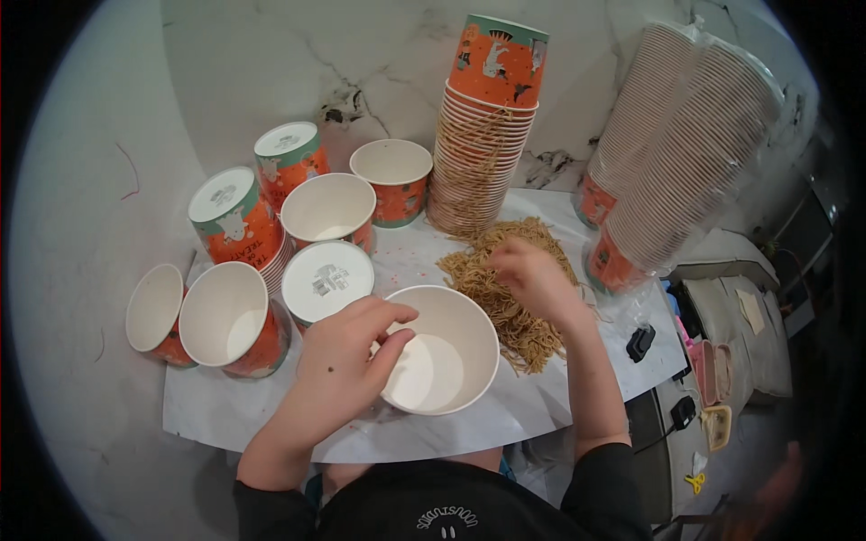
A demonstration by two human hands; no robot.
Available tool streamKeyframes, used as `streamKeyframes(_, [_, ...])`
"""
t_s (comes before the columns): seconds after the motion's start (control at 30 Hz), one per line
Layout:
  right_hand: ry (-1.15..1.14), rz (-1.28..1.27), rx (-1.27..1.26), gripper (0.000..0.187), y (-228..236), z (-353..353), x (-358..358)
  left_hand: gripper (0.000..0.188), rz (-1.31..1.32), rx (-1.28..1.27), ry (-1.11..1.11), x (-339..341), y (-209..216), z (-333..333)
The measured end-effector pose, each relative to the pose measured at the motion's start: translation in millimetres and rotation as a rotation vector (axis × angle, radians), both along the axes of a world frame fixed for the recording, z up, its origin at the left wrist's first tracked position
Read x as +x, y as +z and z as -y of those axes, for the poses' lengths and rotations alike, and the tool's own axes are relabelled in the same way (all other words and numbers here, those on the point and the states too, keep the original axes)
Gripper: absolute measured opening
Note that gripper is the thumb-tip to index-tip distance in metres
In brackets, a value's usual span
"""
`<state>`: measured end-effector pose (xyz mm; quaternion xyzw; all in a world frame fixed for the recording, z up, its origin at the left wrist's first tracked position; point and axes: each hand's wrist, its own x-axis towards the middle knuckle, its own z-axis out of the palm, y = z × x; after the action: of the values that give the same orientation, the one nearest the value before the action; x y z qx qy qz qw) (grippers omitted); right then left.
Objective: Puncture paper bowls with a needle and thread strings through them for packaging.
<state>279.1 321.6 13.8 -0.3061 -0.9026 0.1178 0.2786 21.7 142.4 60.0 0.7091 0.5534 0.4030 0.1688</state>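
Observation:
A white-lined paper tub [444, 370] stands upright near the front of the table, its mouth facing up. Over its left rim is my left hand [347, 359], half curled, with a gap between thumb and index finger; nothing shows between them, and its other fingers are hidden. A heap of brown shredded paper [528, 338] lies right of the tub. My right hand [532, 279] is over the heap, fingers bent and drawn together; whatever they may hold is hidden. Beside my left hand an upside-down tub [327, 281] shows its white base.
Several orange and green tubs [236, 316] stand or lie at the left. A tall nested stack [483, 153] rises behind the heap, brown strands hanging on it. Plastic-wrapped stacks [686, 153] lean at the right. A black object [640, 343] sits by the right table edge.

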Motion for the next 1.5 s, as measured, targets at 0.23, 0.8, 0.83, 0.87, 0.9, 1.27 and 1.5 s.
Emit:
streamKeyframes(0.23, [-0.229, 0.331, 0.023, 0.014, -47.4, -7.4, -8.2, 0.015, 0.000, -0.044, 0.068, -9.9, 3.2, 6.4])
streamKeyframes(0.8, [0.191, -0.244, 0.042, 0.013, 92.3, 114.5, -56.3, 0.032, 0.786, -0.222, -0.351, 6.3, -9.1, -12.4])
streamKeyframes(0.83, [0.193, -0.255, -0.019, 0.012, 90.2, 112.3, -54.0, 0.032, 0.787, -0.223, -0.351, 2.6, -10.8, -12.4])
streamKeyframes(0.87, [0.195, -0.255, -0.021, 0.012, 87.3, 110.1, -52.2, 0.026, 0.738, -0.280, -0.337, -2.6, -12.2, -12.1])
streamKeyframes(0.9, [0.150, -0.271, -0.021, 0.011, 85.1, 107.4, -51.6, 0.020, 0.686, -0.335, -0.321, -7.7, -12.4, -11.1])
streamKeyframes(1.27, [0.168, -0.782, -0.716, 0.009, 75.9, 82.8, -22.2, 0.017, 0.740, -0.495, -0.273, -41.6, -18.6, 1.8])
streamKeyframes(1.5, [0.384, -1.217, -0.938, 0.015, 69.1, 46.8, 3.6, 0.015, 0.760, -0.477, -0.211, -67.2, -25.0, 12.8])
